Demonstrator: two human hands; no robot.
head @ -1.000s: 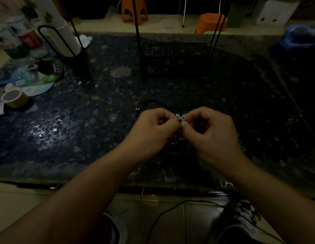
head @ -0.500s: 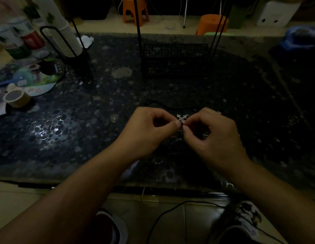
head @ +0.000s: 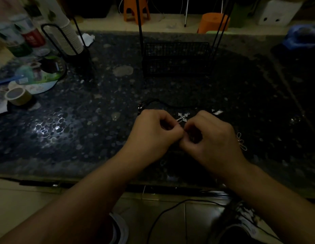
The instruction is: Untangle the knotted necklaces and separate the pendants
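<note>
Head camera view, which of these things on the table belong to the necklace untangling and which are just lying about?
Job in hand:
left hand
right hand
silver cross pendant
black cord
silver chain

Lying about:
tape roll
paper cup stack
black wire basket
orange stools

Silver cross pendant [head: 183,117] on dark cords [head: 153,101], tangled.

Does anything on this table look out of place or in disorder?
Yes. The necklaces lie in one tangled heap under both hands, and a silver chain trails loose beside the right hand. Nothing looks spilled or broken.
</note>
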